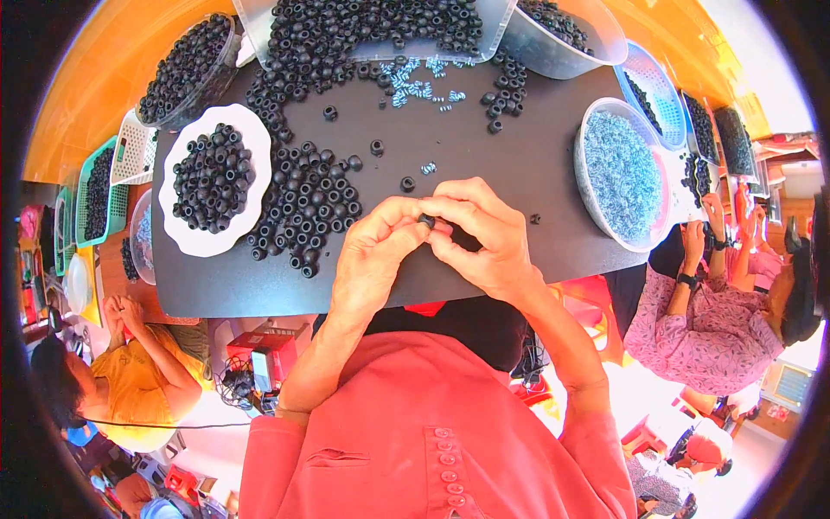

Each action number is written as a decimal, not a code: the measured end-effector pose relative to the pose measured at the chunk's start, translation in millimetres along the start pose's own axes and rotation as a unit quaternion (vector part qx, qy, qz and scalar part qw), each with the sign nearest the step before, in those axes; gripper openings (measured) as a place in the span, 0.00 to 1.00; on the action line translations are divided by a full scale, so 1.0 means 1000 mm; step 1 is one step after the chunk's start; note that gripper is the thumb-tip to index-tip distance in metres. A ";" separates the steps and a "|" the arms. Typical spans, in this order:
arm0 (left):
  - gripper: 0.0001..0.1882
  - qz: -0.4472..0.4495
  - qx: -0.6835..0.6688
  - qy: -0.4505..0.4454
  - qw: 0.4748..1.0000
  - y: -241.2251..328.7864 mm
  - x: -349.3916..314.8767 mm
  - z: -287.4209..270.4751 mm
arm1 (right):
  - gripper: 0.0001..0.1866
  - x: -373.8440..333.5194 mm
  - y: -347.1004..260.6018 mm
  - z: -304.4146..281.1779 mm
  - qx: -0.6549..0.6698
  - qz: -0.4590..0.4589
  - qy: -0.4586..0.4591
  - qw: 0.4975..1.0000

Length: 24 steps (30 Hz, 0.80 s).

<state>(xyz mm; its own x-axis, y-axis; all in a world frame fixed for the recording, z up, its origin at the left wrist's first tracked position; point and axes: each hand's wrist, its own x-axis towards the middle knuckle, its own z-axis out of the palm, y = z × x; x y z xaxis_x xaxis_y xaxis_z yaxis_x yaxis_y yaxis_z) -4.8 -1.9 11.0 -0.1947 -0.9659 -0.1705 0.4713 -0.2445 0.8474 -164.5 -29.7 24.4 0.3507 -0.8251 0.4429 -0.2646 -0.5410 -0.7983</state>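
Note:
Both my hands meet above the dark table, in front of my chest. My left hand (pixel 378 246) pinches a small, round black plastic piece (pixel 427 221) between thumb and fingertips. The fingertips of my right hand (pixel 491 240) close on the same piece from the other side; whether they hold anything smaller is hidden. Left of my hands lies a heap of similar hollow black pieces (pixel 304 203). A white scalloped plate (pixel 186 233) beside it bears more. Just beyond my fingers are a single black piece (pixel 407 183) and a few small metal springs (pixel 428 169).
A round tub (pixel 581 177) of springs stands at the right. At the far edge, a clear bin (pixel 372 59) spills black pieces and springs (pixel 415 89) onto the table (pixel 233 294). More filled containers stand on both sides. People sit left (pixel 143 372) and right (pixel 700 324).

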 end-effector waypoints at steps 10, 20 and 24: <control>0.10 -0.030 -0.067 -0.029 0.997 0.001 0.001 -0.007 | 0.19 -0.002 0.005 0.009 -0.027 -0.036 0.035 0.998; 0.14 -0.088 -0.112 -0.062 0.988 0.007 -0.002 0.000 | 0.18 -0.003 0.007 0.007 -0.045 -0.062 0.075 0.994; 0.15 -0.073 -0.102 -0.052 0.991 0.006 -0.002 0.003 | 0.19 -0.003 0.006 0.009 -0.044 -0.066 0.066 0.995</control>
<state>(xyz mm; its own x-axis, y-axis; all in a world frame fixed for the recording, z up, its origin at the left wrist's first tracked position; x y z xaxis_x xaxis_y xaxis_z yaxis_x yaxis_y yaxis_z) -4.1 -0.7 18.4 -0.3566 -0.9075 -0.2219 0.5941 -0.4035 0.6959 -158.9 -29.1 14.3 0.2679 -0.7571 0.5959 -0.3029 -0.6533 -0.6938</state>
